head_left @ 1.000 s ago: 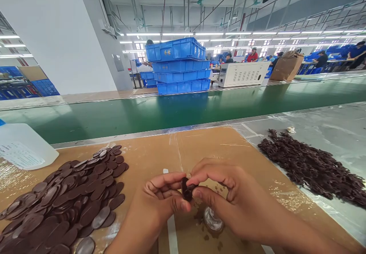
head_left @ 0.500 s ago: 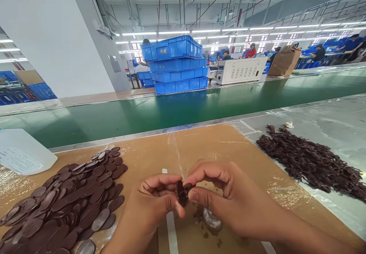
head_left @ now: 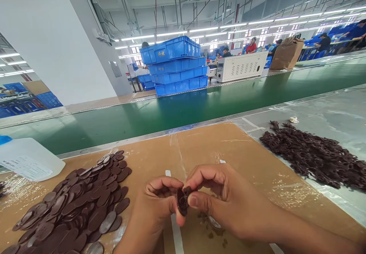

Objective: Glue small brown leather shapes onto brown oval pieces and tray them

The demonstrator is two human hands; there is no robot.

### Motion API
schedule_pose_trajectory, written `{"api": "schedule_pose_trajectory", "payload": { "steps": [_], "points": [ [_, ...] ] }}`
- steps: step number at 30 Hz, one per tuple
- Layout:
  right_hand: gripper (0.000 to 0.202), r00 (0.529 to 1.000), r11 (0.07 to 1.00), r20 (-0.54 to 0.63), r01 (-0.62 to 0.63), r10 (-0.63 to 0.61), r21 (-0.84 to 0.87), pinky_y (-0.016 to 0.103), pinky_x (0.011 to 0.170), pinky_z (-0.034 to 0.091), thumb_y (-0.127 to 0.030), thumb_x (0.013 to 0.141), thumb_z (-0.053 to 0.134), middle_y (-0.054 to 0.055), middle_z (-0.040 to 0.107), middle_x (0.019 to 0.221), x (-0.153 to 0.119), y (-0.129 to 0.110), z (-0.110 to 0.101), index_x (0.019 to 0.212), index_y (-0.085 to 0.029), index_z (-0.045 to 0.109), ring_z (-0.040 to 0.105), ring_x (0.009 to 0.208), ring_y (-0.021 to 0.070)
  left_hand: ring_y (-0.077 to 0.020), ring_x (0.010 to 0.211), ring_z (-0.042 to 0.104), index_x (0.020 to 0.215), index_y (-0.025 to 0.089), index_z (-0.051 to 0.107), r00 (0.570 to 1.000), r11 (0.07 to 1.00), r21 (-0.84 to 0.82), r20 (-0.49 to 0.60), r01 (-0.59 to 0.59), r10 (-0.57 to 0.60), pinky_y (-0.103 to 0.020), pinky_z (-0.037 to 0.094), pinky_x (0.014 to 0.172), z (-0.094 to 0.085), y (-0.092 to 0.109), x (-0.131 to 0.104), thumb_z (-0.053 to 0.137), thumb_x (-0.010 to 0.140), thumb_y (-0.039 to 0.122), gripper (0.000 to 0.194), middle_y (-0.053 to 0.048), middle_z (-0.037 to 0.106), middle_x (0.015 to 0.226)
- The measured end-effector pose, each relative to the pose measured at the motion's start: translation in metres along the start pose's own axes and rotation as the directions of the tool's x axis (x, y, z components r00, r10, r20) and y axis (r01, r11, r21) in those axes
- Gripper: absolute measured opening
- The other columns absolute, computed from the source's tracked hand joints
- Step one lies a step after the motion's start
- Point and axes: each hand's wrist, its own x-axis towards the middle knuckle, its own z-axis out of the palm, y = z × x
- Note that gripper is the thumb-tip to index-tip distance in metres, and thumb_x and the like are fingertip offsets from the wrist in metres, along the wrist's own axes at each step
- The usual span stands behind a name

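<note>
On the brown board (head_left: 200, 147) we have a large heap of finished ovals (head_left: 77, 204) at left, untrimmed scraps (head_left: 314, 157) at right; our left hand (head_left: 151, 212) and right hand (head_left: 225, 204) together pinch one dark piece (head_left: 182, 202), mid-work.

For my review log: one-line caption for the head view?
Both hands pinch a small brown oval piece above cardboard, oval pile alongside.

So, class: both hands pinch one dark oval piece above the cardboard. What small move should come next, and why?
Probably peel the clinging scrap off the dark oval piece: the right hand pinches its top edge while the left hand steadies it, with clean ovals piled left and scraps piled right.
</note>
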Motion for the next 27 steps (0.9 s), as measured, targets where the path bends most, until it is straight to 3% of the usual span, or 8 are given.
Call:
{"api": "schedule_pose_trajectory", "payload": {
  "steps": [16, 27],
  "points": [
    [0.01, 1.0, 0.999, 0.0, 0.02, -0.02, 0.045, 0.021, 0.053, 0.037, -0.028, 0.085, 0.059, 0.001, 0.068, 0.078, 0.001, 0.0064, 0.0028, 0.083, -0.018, 0.057, 0.053, 0.065, 0.0101, -0.0069, 0.044, 0.053, 0.063, 0.016, 0.068, 0.999, 0.999, -0.01, -0.006, -0.033, 0.033, -0.015, 0.04, 0.049, -0.0008, -0.0032, 0.001, 0.081, 0.053, 0.01, 0.017, 0.003, 0.063, 0.047],
    [0.009, 1.0, 0.999, 0.018, 0.021, -0.022, 0.037, 0.023, 0.058, 0.038, -0.027, 0.086, 0.058, 0.001, 0.067, 0.081, 0.0008, 0.0065, 0.0021, 0.081, -0.019, 0.058, 0.054, 0.07, 0.0111, -0.0048, 0.04, 0.048, 0.058, 0.014, 0.067, 0.999, 1.0, -0.007, -0.026, -0.023, 0.023, -0.013, 0.036, 0.043, 0.0049, 0.0007, 0.0, 0.084, 0.046, 0.01, 0.021, 0.003, 0.06, 0.044]
  ]
}}
